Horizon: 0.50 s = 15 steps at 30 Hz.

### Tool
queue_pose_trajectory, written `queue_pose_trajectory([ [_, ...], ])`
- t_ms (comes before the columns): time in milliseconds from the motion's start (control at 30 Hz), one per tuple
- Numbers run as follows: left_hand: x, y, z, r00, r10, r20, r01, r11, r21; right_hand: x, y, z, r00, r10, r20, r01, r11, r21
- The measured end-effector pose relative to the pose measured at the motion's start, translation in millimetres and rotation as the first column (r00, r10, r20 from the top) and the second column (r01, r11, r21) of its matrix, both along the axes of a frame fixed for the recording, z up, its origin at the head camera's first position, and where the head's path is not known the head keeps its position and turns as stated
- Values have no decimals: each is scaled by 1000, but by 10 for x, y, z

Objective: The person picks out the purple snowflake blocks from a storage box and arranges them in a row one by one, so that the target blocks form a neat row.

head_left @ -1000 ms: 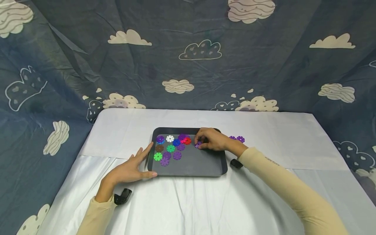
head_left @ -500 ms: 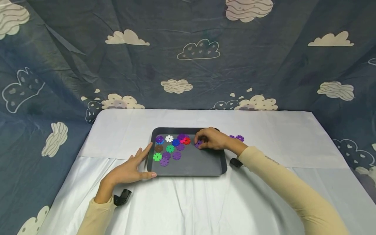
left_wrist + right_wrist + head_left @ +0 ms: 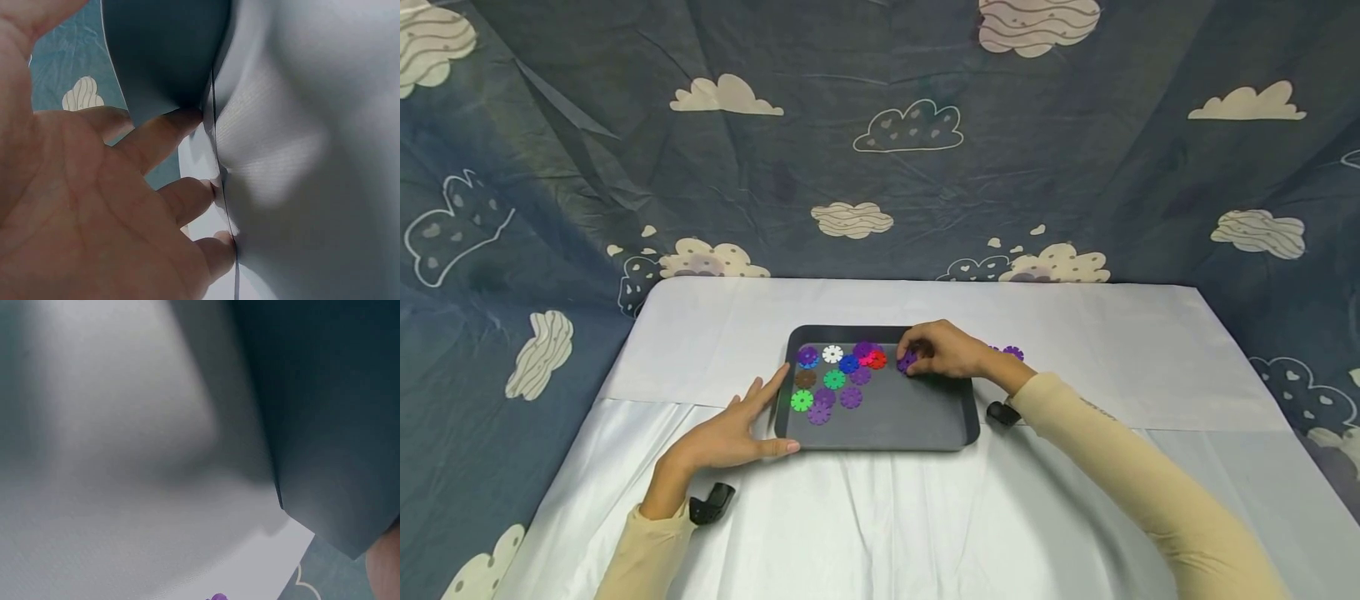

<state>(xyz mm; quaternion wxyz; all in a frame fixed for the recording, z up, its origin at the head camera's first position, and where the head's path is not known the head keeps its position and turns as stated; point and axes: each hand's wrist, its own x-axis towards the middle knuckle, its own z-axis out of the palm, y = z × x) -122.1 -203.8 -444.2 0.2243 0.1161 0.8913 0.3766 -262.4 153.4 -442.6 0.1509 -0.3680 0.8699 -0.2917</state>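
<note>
A dark grey tray (image 3: 895, 425) lies on the white cloth. My left hand (image 3: 730, 433) rests against its left side, fingers spread and straight, thumb at the near left corner; the left wrist view shows the fingers (image 3: 159, 137) along the tray's outer wall. Over the tray's far right part, my right hand (image 3: 951, 350) pinches a purple notched disc (image 3: 907, 360) between thumb and fingertips. Several similar discs fill the left half: a white disc (image 3: 832, 354), a brown disc (image 3: 805, 379), a light green disc (image 3: 802, 401), a red disc (image 3: 877, 360) and more purple ones.
Purple discs (image 3: 1013, 353) lie on the cloth right of the tray, partly behind the right wrist. Black wrist cameras (image 3: 713, 503) sit on both wrists. A dark cloud-patterned curtain (image 3: 910, 192) hangs behind the white-covered table (image 3: 1075, 333).
My right hand has risen slightly and turned a little with the purple disc in its fingertips. The left hand stays against the tray, and the other discs keep their places.
</note>
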Motion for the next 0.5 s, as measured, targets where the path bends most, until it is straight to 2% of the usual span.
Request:
queue_pose_trajectory([
  [267,-4,0,-10,1000,0,-5,0,1000,0,-20,80,52,999,-37,28,40,994,-101],
  [500,-5,-2,-12,1000,-1,-7,1,1000,-5,-39,227,123,989,-120,89,133,979,-158],
])
